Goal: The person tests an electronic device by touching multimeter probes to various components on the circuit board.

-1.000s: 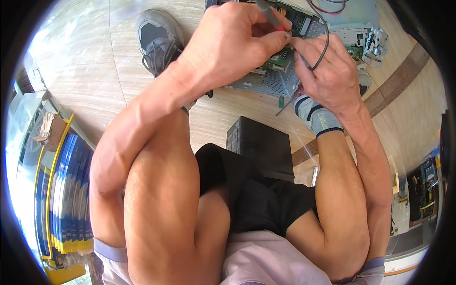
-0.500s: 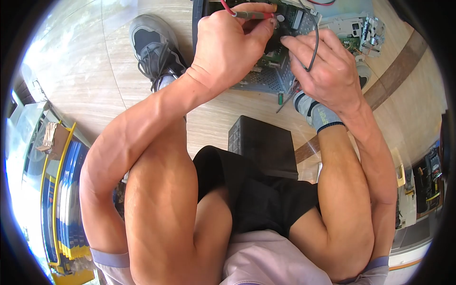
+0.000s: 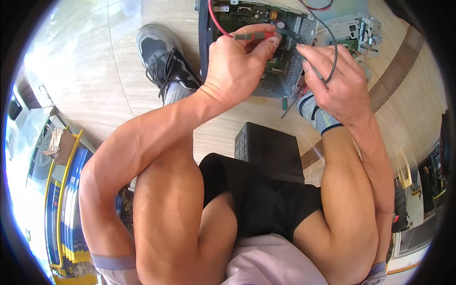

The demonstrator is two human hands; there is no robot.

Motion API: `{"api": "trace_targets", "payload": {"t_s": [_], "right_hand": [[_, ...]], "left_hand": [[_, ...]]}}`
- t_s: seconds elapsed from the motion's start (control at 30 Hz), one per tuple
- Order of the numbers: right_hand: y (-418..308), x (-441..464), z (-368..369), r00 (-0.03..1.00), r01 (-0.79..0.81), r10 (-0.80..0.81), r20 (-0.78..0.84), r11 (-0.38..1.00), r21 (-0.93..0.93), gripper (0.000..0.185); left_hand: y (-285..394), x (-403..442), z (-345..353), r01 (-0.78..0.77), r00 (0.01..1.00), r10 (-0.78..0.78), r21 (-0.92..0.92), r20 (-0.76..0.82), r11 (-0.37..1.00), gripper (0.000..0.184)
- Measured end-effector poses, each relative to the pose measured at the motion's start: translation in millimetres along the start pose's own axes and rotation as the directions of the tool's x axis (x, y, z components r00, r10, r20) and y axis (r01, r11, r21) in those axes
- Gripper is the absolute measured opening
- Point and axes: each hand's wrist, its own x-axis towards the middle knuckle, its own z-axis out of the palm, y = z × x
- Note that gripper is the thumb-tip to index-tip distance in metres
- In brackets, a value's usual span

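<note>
My left hand pinches a red-banded test probe, its red lead rising from the back end. The probe points right, over the green circuit board of an opened electronic unit with a perforated metal case. My right hand is closed at the right side of that case on a black test probe, mostly hidden by the fingers. A black lead loops up from this hand. Whether either tip touches the board I cannot tell.
A white mechanism with exposed parts lies right of the unit. A green-handled screwdriver rests on the floor near my right foot. Between my legs is a black box. A yellow rack with blue items stands at left.
The view has shifted, and both hands appear slightly lower in it. More of the circuit board shows. My right hand has moved a little right, away from the left; both hands keep their probes.
</note>
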Motion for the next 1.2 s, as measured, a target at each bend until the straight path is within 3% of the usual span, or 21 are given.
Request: {"api": "trace_targets", "payload": {"t_s": [0.07,0.37,0.57,0.87,0.97,1.2], "right_hand": [[3,-4,1,1.000,0.005,-0.004,-0.020,0.999,0.046,0.032],[9,-8,12,0.999,0.008,-0.006,-0.039,0.999,0.043,0.032],[9,-8,13,1.000,-0.007,0.007,-0.008,1.000,0.005,0.033],[8,-3,12,1.000,0.014,-0.014,0.017,1.000,0.002,0.034],[7,-2,8,0.998,0.020,-0.021,0.062,1.000,0.022,0.035],[8,-4,9,0.998,-0.004,0.002,0.062,0.999,0.036,0.035]], "left_hand": [[-5,5,4,-0.097,0.995,0.097,-0.058,-0.004,0.994,0.028],[-10,8,1,-0.157,0.987,0.162,0.239,-0.002,0.958,0.027],[-26,13,4,-0.269,0.960,0.278,0.190,-0.024,0.944,0.024],[-23,17,5,-0.266,0.960,0.280,0.254,-0.017,0.930,0.023],[-17,16,2,-0.218,0.976,0.215,0.231,0.039,0.948,0.026],[-27,21,3,-0.203,0.977,0.211,0.258,-0.006,0.945,0.024]]}}
